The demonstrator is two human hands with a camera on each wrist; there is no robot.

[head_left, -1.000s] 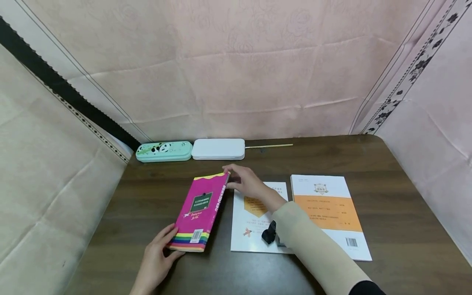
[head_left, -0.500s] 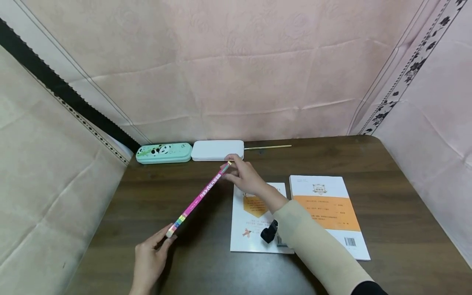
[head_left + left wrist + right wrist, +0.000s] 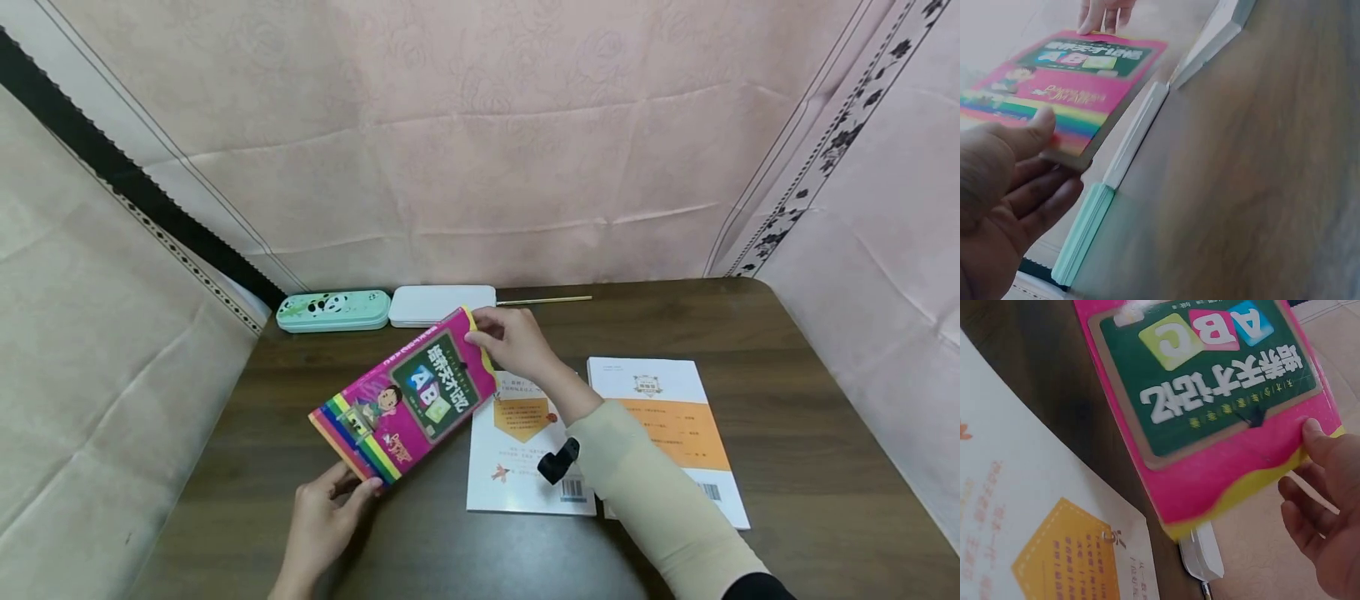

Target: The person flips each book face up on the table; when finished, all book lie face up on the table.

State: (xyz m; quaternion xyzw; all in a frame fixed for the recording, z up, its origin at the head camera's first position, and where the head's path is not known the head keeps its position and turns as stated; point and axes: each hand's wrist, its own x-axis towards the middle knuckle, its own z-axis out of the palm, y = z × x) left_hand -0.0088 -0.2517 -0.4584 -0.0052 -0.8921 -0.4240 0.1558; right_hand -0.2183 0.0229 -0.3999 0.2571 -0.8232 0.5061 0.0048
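From where I stand, the pink book [image 3: 405,396] is up off the worktop [image 3: 420,558], slanting between the person's two hands. The left hand [image 3: 326,517] grasps its lower end, thumb over the rainbow stripes and fingers beneath; the right hand [image 3: 517,342] pinches the yellow wavy edge at the top, thumb on the cover. Seen from the head, the book's upper corner overlaps the front of the white case [image 3: 427,302], and its right corner just overlaps the white booklet [image 3: 517,483] with an orange badge. Just beside that lies an orange-banded book [image 3: 671,433], partly behind the beige sleeve [image 3: 652,500]. Brown wood stretches from the left hand to the worktop's left side, and from the orange-banded book to its right edge.

Along the back, the mint case [image 3: 333,312], round-cornered with a panda print, sits end to end with the white one; a slim golden rod [image 3: 547,300] points right. Pale creased cloth [image 3: 487,167], faintly flowered, hangs behind. The pink cover looks smooth, its chalkboard panel lettered ABC.
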